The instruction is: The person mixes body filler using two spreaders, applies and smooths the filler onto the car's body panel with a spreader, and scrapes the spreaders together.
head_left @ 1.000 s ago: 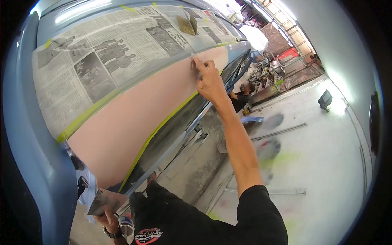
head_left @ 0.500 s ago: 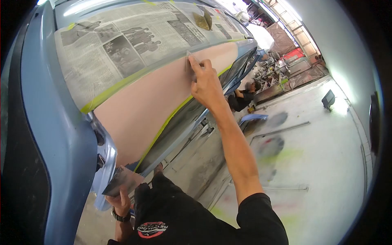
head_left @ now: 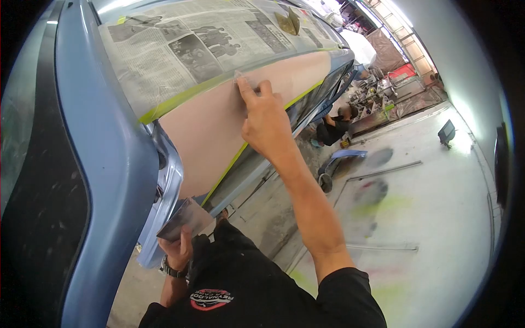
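Note:
My right hand point(head_left: 266, 123) is closed on a thin, see-through spreader point(head_left: 238, 75), its blade against a pinkish, putty-coated car panel point(head_left: 199, 128). The far part of the blade is hidden behind my fingers. Lower down, my left hand point(head_left: 178, 251) grips a flat dark mixing plate point(head_left: 175, 227) with pinkish-grey smears on it, held near the panel's near end. Yellow-green masking tape point(head_left: 172, 105) edges the coated area on both long sides.
Newspaper point(head_left: 147, 74) covers the upper body of the blue car point(head_left: 104, 136). On it lies a folded brown sheet point(head_left: 286, 23). Beyond, a crouching person point(head_left: 332, 128) is near a cluttered bench point(head_left: 372, 101). A floodlight point(head_left: 447, 133) and a loose blue part point(head_left: 350, 153) are to the right.
My right hand has slid the spreader along the panel toward its near end. The whole view has shifted, so the car appears further right. My left hand still holds the plate.

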The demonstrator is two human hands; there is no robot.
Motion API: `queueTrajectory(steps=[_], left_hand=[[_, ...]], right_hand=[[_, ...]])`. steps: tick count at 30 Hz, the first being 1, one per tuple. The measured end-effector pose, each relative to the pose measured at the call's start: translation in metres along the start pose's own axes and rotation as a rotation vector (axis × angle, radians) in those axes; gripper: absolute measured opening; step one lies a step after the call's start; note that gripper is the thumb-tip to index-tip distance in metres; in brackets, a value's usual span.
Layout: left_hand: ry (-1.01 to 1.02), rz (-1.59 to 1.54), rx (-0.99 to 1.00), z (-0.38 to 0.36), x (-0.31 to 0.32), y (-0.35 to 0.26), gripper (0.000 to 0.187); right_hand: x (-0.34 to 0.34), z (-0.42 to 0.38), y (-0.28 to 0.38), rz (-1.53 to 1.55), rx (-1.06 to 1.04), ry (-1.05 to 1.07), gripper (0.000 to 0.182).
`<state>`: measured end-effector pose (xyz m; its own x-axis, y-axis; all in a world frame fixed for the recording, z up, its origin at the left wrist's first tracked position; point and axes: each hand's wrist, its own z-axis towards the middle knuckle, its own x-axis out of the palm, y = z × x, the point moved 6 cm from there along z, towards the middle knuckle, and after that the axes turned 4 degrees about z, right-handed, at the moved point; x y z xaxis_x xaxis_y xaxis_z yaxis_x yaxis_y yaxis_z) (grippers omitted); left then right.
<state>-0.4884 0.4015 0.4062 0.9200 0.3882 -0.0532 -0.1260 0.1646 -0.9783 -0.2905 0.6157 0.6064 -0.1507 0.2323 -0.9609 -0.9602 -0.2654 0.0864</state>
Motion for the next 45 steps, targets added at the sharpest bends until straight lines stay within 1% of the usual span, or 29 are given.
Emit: queueTrajectory(steps=[2, 5, 9, 12, 14, 15, 17, 20, 21, 24, 25, 26, 27, 28, 29, 30, 31, 32, 34, 36, 38, 39, 42, 45], left_hand=[[0.022, -0.004, -0.003, 0.000, 0.001, 0.005, 0.011], [0.087, -0.008, 0.085, 0.001, 0.001, -0.002, 0.014], [0.063, -0.063, -0.002, 0.000, 0.003, 0.002, 0.012], [0.017, -0.106, -0.052, -0.003, 0.003, 0.010, 0.011], [-0.033, -0.088, -0.068, 0.000, 0.004, 0.009, 0.010], [-0.023, -0.121, -0.091, 0.002, 0.005, 0.007, 0.010], [-0.009, -0.182, -0.139, 0.003, 0.003, 0.003, 0.011], [-0.019, -0.083, -0.060, 0.000, 0.010, -0.045, 0.017], [-0.056, -0.172, -0.087, 0.000, 0.021, -0.051, 0.020], [-0.157, -0.408, -0.163, 0.004, 0.062, -0.076, 0.031], [-0.187, -0.467, -0.183, 0.011, 0.075, -0.092, 0.033], [-0.213, -0.525, -0.206, 0.018, 0.084, -0.101, 0.036], [-0.241, -0.585, -0.193, 0.023, 0.089, -0.104, 0.040], [-0.227, -0.636, -0.207, 0.025, 0.091, -0.111, 0.039], [-0.208, -0.689, -0.220, 0.027, 0.089, -0.122, 0.038], [-0.181, -0.742, -0.236, 0.030, 0.088, -0.127, 0.038], [-0.132, -0.785, -0.200, 0.033, 0.090, -0.128, 0.038], [-0.127, -0.760, -0.161, 0.035, 0.093, -0.134, 0.038], [-0.130, -0.700, -0.093, 0.031, 0.096, -0.148, 0.038], [-0.193, -0.564, -0.206, 0.018, 0.092, -0.131, 0.041], [-0.235, -0.424, -0.293, 0.002, 0.090, -0.116, 0.042], [-0.260, -0.453, -0.327, -0.004, 0.090, -0.109, 0.043], [-0.289, -0.402, -0.373, -0.026, 0.077, -0.088, 0.041], [-0.346, -0.420, -0.364, -0.040, 0.073, -0.091, 0.036]], right_hand=[[0.003, -0.003, 0.009, -0.015, -0.005, 0.009, 0.071], [0.003, -0.008, 0.020, -0.027, -0.020, -0.016, 0.070], [0.005, -0.020, 0.033, -0.020, -0.028, -0.019, 0.069], [0.001, -0.034, 0.041, 0.042, -0.066, 0.005, 0.068], [0.000, -0.046, 0.040, 0.086, -0.125, -0.017, 0.069], [-0.002, -0.052, 0.039, 0.107, -0.156, -0.028, 0.069], [-0.013, -0.064, 0.026, 0.275, -0.212, 0.037, 0.067], [-0.030, -0.093, 0.008, 0.583, -0.310, 0.085, 0.064], [-0.034, -0.103, 0.004, 0.690, -0.345, 0.097, 0.063], [-0.055, -0.133, 0.004, 1.110, -0.465, 0.243, 0.063], [-0.054, -0.144, 0.003, 1.189, -0.438, 0.283, 0.061], [-0.048, -0.149, -0.005, 1.028, -0.483, 0.242, 0.060], [-0.035, -0.153, -0.021, 0.864, -0.520, 0.200, 0.060], [-0.034, -0.154, -0.035, 0.695, -0.550, 0.156, 0.059], [-0.037, -0.159, -0.047, 0.299, -0.648, 0.204, 0.058], [-0.031, -0.155, -0.069, 0.291, -0.609, 0.218, 0.058], [-0.014, -0.148, -0.096, 0.278, -0.573, 0.233, 0.059], [0.000, -0.136, -0.126, 0.261, -0.543, 0.248, 0.060], [-0.005, -0.092, -0.200, 0.543, -0.402, -0.142, 0.065], [-0.017, -0.055, -0.267, 0.414, -0.217, -0.361, 0.069], [-0.018, -0.018, -0.320, 0.384, -0.097, -0.435, 0.071], [-0.018, -0.001, -0.340, 0.356, -0.054, -0.442, 0.070], [-0.011, 0.045, -0.388, 0.284, 0.049, -0.464, 0.068], [-0.001, 0.083, -0.427, 0.250, 0.099, -0.489, 0.063]])
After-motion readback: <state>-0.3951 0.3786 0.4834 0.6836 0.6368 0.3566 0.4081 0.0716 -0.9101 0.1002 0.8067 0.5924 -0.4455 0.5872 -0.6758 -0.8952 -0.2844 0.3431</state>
